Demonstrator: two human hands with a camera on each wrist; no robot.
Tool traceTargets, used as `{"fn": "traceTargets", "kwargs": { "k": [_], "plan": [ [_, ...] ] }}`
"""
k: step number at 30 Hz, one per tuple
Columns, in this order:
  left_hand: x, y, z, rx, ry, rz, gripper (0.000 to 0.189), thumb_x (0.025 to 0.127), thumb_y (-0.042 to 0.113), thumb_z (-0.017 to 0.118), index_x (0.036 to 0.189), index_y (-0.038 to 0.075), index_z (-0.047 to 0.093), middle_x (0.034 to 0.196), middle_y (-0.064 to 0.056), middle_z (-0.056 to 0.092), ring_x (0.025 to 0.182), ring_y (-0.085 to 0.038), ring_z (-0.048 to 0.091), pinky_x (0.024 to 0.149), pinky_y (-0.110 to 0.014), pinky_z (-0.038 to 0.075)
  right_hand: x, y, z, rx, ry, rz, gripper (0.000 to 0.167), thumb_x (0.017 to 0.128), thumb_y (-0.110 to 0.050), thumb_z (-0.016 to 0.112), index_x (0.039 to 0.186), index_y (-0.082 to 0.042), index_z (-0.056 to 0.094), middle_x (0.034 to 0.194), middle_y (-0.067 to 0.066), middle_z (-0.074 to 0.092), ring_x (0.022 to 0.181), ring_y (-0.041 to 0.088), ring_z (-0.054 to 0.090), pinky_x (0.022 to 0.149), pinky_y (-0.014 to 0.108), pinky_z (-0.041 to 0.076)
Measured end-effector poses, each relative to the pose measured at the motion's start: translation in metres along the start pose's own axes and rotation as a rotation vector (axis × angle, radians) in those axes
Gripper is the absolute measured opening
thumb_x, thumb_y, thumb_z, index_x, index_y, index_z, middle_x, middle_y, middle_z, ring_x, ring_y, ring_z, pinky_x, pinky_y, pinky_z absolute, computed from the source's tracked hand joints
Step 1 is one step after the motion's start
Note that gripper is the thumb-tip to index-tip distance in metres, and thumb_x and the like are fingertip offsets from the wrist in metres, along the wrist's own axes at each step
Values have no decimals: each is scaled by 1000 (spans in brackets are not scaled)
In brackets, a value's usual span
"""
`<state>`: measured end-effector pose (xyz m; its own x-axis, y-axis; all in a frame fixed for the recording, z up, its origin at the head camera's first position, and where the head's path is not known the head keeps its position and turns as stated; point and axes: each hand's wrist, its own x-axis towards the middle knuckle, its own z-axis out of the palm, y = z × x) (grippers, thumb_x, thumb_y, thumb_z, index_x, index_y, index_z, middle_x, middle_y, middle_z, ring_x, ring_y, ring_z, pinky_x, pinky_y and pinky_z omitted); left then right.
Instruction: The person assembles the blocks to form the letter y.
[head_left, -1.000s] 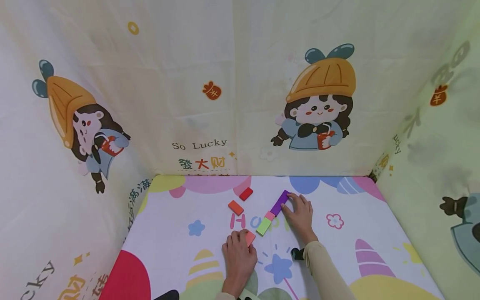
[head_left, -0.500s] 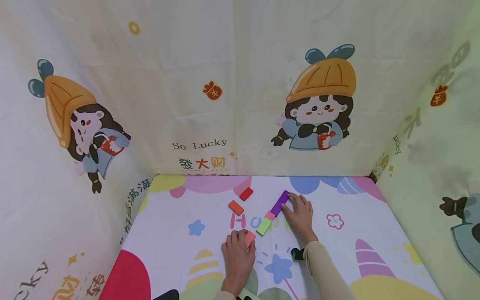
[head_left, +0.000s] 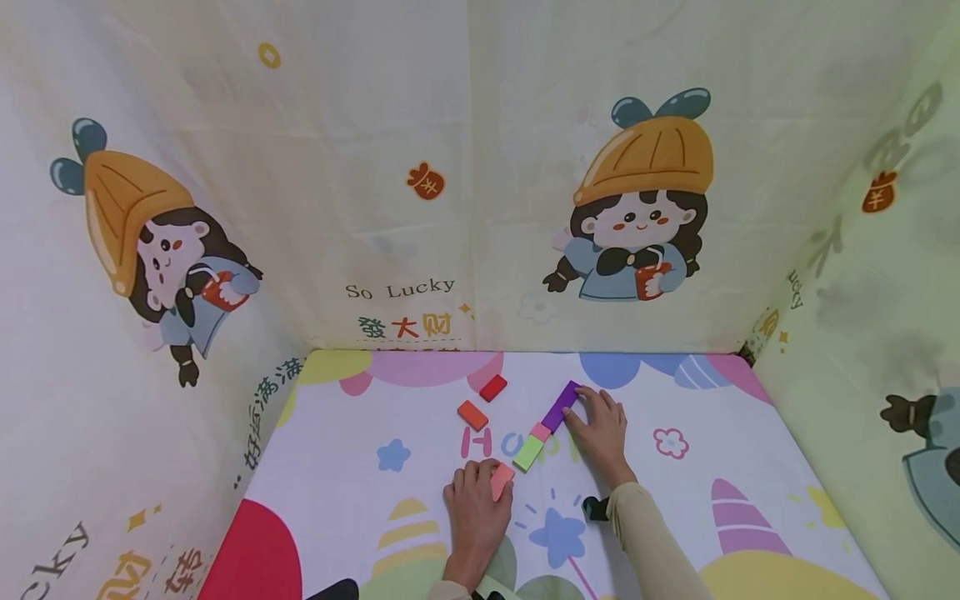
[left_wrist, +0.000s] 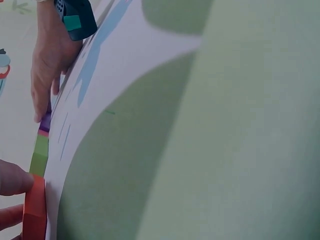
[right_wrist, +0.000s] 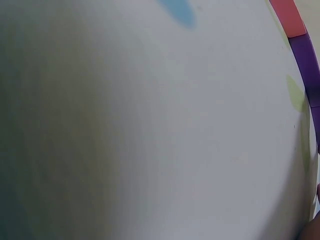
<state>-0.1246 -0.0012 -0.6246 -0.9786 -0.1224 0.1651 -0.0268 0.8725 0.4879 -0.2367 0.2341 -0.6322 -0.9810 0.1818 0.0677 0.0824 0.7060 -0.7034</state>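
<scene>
My left hand (head_left: 477,512) grips a salmon-orange block (head_left: 502,482) at the near end of a slanting row. In the left wrist view, its fingertips (left_wrist: 17,179) touch that block's side. A green block (head_left: 528,454), a small pink block (head_left: 540,432) and a purple length (head_left: 560,407) form the row, end to end. A seam in the right wrist view splits the purple part (right_wrist: 305,67) into two pieces. My right hand (head_left: 602,429) holds the purple end, thumb and forefinger on it. A small gap separates the salmon block from the green one in the head view.
A red block (head_left: 492,388) and an orange block (head_left: 472,415) lie loose to the left of the row's far end. The printed tablecloth (head_left: 337,475) meets a fabric backdrop (head_left: 480,250) behind and at both sides. A dark wrist device (head_left: 596,507) sits at the right cuff.
The salmon block has shifted slightly to the right with my left hand, and more of it shows. My right hand and the rest of the row stay in place.
</scene>
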Motion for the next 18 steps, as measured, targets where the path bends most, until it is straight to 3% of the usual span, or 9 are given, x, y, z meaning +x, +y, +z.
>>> {"fn": "traceTargets", "kwargs": {
  "k": [12, 18],
  "plan": [
    [-2, 2, 5, -24, 31, 57, 38, 86, 38, 84, 116, 22, 68, 102, 0, 62, 94, -20, 51, 82, -42, 36, -2, 0, 1, 33, 86, -79, 53, 93, -30, 75, 140, -9, 59, 152, 19, 56, 152, 48, 30, 125, 69, 4],
    [0, 4, 8, -22, 18, 54, 40, 85, 40, 85, 117, 23, 67, 102, 1, 61, 93, -18, 50, 82, -40, 36, -2, -2, -1, 33, 54, -52, 53, 96, -32, 73, 143, -11, 58, 155, 16, 54, 156, 45, 27, 128, 65, 0]
  ]
}}
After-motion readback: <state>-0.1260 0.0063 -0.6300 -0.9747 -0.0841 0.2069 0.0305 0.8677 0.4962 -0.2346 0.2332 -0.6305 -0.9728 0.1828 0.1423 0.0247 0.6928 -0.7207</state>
